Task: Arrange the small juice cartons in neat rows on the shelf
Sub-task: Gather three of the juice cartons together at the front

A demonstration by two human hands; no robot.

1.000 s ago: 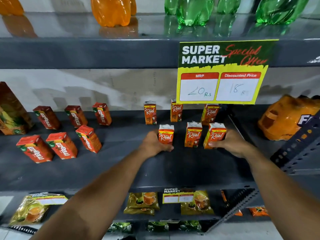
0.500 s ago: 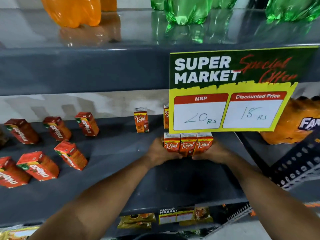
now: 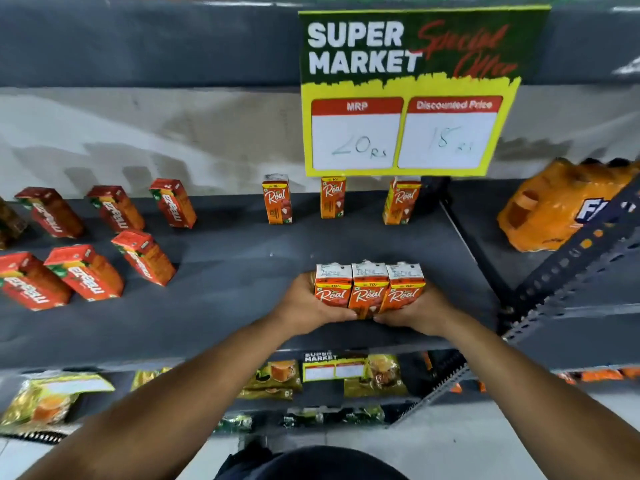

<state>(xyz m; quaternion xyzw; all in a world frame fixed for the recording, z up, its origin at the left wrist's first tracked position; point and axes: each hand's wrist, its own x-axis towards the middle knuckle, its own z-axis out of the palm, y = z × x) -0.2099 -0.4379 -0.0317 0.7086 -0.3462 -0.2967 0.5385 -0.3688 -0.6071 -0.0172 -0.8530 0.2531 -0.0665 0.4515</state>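
Three orange Real juice cartons stand pressed side by side near the front of the dark grey shelf. My left hand clasps the left end of this trio and my right hand clasps the right end, squeezing them together. Behind them, spaced apart along the back of the shelf, stand three more Real cartons: one at the left, one in the middle, one at the right.
Several red Maaza cartons stand in two loose rows on the left. A yellow price sign hangs over the back row. An orange shrink-wrapped pack lies at right behind a slanted metal upright. Packets fill the lower shelf.
A second ago the three front cartons stood apart with a hand on each outer one. My hands pushed them together into one tight group. The camera now looks further down.
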